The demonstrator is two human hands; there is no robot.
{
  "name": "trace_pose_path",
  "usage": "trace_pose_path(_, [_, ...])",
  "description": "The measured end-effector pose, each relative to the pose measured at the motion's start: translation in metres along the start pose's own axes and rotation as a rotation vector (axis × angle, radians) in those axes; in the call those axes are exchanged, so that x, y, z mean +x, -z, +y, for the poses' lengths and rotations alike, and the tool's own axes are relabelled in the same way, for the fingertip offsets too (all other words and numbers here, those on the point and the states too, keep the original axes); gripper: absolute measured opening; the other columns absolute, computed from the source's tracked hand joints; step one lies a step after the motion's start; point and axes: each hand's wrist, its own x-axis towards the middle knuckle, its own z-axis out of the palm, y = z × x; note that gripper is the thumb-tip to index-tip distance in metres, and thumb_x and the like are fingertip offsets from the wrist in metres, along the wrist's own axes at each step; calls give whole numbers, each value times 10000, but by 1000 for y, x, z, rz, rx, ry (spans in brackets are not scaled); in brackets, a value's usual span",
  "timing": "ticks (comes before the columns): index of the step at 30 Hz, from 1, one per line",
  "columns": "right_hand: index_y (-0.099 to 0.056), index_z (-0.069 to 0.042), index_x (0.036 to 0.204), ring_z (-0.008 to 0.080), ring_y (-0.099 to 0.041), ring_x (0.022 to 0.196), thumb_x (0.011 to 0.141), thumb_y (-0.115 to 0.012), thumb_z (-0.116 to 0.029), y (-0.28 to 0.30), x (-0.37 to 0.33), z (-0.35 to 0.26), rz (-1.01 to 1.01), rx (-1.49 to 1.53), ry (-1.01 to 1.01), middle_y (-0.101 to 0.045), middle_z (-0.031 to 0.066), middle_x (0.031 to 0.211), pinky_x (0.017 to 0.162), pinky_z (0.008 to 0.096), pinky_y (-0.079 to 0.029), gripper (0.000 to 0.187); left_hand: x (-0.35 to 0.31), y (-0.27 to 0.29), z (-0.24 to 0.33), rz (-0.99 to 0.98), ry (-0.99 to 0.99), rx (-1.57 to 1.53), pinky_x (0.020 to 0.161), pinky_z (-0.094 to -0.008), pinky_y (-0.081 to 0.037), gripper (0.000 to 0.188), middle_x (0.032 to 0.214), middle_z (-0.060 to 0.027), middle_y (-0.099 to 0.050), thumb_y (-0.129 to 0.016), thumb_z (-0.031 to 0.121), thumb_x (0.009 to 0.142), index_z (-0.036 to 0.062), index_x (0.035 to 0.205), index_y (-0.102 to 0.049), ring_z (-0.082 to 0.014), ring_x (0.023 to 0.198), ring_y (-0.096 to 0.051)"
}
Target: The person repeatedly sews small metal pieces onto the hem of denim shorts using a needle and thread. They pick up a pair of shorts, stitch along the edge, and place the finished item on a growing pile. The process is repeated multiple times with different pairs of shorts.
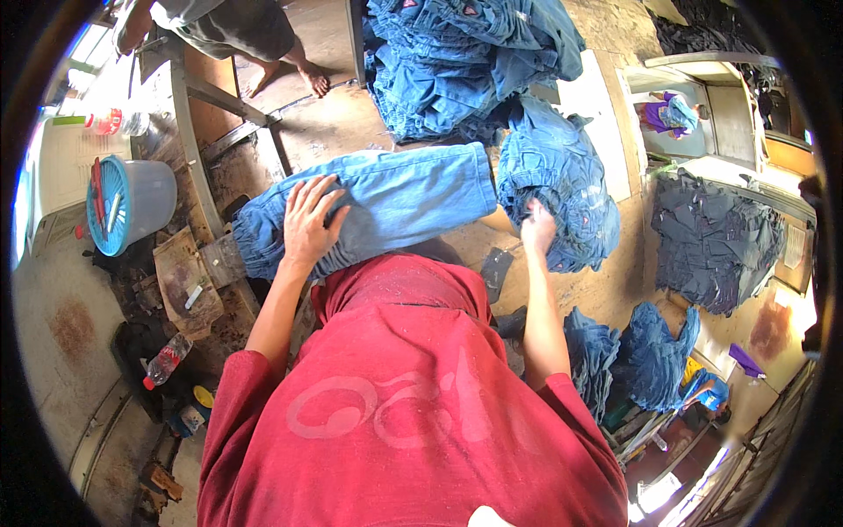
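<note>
A pair of light blue denim pants lies lengthwise in front of me, its gathered elastic waist at the left end. My left hand rests flat on the pants near that waist, fingers stretched out. To the right is a pile of folded denim pants, slightly darker blue. My right hand is at the near side of this pile, its fingers curled closed on the denim there. The fingertips are slightly blurred, and the fold they grip is partly hidden.
A taller stack of denim stands beyond. At left are a blue-lidded bucket, a metal frame and a bottle. Dark garments and more denim lie right. A barefoot person stands far left; others are at right.
</note>
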Motion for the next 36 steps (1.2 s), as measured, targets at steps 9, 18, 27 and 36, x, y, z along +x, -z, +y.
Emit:
trace_pose_path(9, [-792, -84, 918, 407, -727, 815, 1007, -635, -432, -18, 48, -47, -35, 21, 35, -744, 197, 842, 745, 516, -555, 392, 2, 3, 5, -32, 31, 23, 1200, -476, -382, 290, 1420, -41, -674, -804, 239, 895, 127, 1159, -767, -264, 1371, -577])
trace_pose_path(18, [-778, -20, 1112, 181, -660, 616, 958, -765, -303, 30, 32, -65, -617, 840, -107, -780, 100, 762, 598, 382, -508, 322, 7, 3, 2, -53, 1, 12, 1200, -480, -375, 276, 1414, -69, -677, -790, 216, 898, 107, 1150, -761, -287, 1369, -580])
trace_pose_path(27, [-792, -64, 930, 336, -745, 712, 931, -788, -346, 70, 16, -59, 34, 15, 70, -759, 143, 793, 674, 447, -555, 282, 22, 7, -9, -70, 15, -50, 1107, -444, -437, 201, 1329, -28, -729, -815, 215, 875, 135, 1058, -797, -268, 1280, -629])
trace_pose_path(36, [-723, -53, 991, 265, -710, 686, 862, -880, -387, 40, 1, -132, -116, 463, -9, -760, 106, 825, 654, 409, -540, 391, 49, -10, -4, 0, 11, -106, 991, -436, -525, 359, 1171, -95, -714, -880, 255, 807, 80, 1101, -771, -319, 1127, -642])
